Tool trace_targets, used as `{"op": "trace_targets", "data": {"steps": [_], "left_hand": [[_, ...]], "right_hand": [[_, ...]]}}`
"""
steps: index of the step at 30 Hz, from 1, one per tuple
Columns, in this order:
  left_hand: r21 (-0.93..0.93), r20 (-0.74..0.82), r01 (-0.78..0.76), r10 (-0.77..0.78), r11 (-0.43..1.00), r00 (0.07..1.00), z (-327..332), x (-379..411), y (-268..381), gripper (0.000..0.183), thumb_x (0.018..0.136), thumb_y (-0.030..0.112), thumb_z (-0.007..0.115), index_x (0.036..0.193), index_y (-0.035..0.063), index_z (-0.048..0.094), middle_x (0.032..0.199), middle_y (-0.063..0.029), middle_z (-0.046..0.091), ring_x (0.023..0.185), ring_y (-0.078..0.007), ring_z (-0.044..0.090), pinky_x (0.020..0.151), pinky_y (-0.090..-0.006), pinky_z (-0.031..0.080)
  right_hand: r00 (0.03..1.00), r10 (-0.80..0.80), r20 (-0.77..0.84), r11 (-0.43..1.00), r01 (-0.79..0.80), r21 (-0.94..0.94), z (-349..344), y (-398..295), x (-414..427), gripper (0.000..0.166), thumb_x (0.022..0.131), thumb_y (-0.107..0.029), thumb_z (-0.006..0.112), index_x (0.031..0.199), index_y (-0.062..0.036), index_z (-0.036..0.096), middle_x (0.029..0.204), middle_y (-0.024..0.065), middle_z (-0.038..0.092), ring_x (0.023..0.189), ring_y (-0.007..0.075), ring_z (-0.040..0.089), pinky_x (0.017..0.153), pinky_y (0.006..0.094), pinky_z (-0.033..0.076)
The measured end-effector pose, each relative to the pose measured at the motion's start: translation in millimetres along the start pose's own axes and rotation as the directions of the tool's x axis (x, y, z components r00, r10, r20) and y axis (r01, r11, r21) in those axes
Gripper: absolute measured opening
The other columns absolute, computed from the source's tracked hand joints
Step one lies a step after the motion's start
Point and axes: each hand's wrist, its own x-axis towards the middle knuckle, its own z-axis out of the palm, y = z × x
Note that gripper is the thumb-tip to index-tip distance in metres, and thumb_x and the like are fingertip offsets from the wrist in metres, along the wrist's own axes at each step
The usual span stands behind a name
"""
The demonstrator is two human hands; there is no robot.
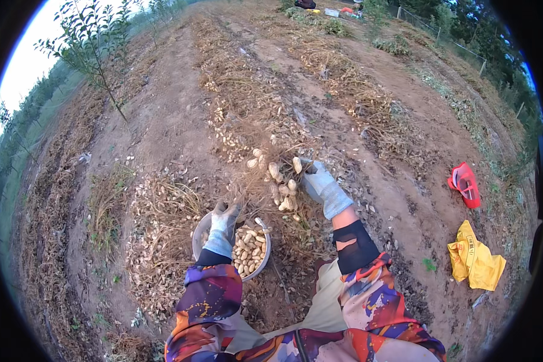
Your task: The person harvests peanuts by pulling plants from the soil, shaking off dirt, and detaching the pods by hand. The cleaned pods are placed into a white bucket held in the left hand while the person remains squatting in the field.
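Note:
My right hand (321, 183), in a pale grey work glove, grips a dried peanut plant. A cluster of peanuts in the shell (275, 171) hangs from it, left of the glove. My left hand (223, 224), gloved too, is over a white plastic bucket (258, 270). Its fingers point away from me, and their undersides are hidden, so whether they hold anything does not show. Many loose peanuts (250, 249) fill the visible right part of the bucket; the hand and sleeve cover some of the rest.
Rows of dried peanut plants (235, 95) run into the distance. A heap of dry vines (158, 221) lies left of the bucket. On the soil to the right are a red visor-like item (466, 184) and a yellow bag (475, 258) bearing writing. A sapling (102, 68) stands far left.

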Motion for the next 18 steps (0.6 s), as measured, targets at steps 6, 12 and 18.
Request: {"op": "trace_targets", "data": {"steps": [6, 12, 18], "left_hand": [[0.017, -0.139, 0.130, -0.127, 0.991, 0.982, 30.9, -18.6, 9.5, 0.020, 0.084, 0.012, 0.057, 0.100, 0.0009, 0.055, 0.077, -0.0082, 0.055, 0.049, -0.0176, 0.046, 0.042, -0.0343, 0.048], [-0.069, -0.246, 0.183, -0.195, 0.981, 0.949, 5.3, -12.7, 24.7, 0.019, 0.078, 0.008, 0.062, 0.094, 0.0040, 0.052, 0.081, -0.0084, 0.059, 0.058, -0.0168, 0.057, 0.044, -0.0267, 0.048], [-0.256, -0.161, 0.227, -0.272, 0.940, 0.949, 14.1, -1.3, 10.7, 0.012, 0.088, 0.015, 0.053, 0.079, 0.0084, 0.049, 0.055, -0.0032, 0.042, 0.046, -0.0174, 0.041, 0.052, -0.0407, 0.049]], "right_hand": [[0.999, 0.021, -0.032, 0.929, -0.032, -0.368, 25.4, -20.4, -0.4, 0.019, 0.083, -0.010, 0.052, 0.099, -0.0046, 0.061, 0.089, 0.0166, 0.064, 0.085, 0.0318, 0.061, 0.071, 0.0363, 0.047], [0.986, 0.150, 0.071, 0.956, -0.126, -0.265, 30.2, -35.4, -4.2, 0.023, 0.084, -0.013, 0.051, 0.105, -0.0047, 0.059, 0.094, 0.0145, 0.064, 0.087, 0.0275, 0.060, 0.074, 0.0344, 0.046], [0.987, 0.032, 0.158, 0.930, 0.028, -0.366, 38.0, 1.8, 6.3, 0.032, 0.083, -0.011, 0.052, 0.114, -0.0049, 0.055, 0.094, 0.0133, 0.064, 0.085, 0.0216, 0.059, 0.076, 0.0326, 0.045]]}}
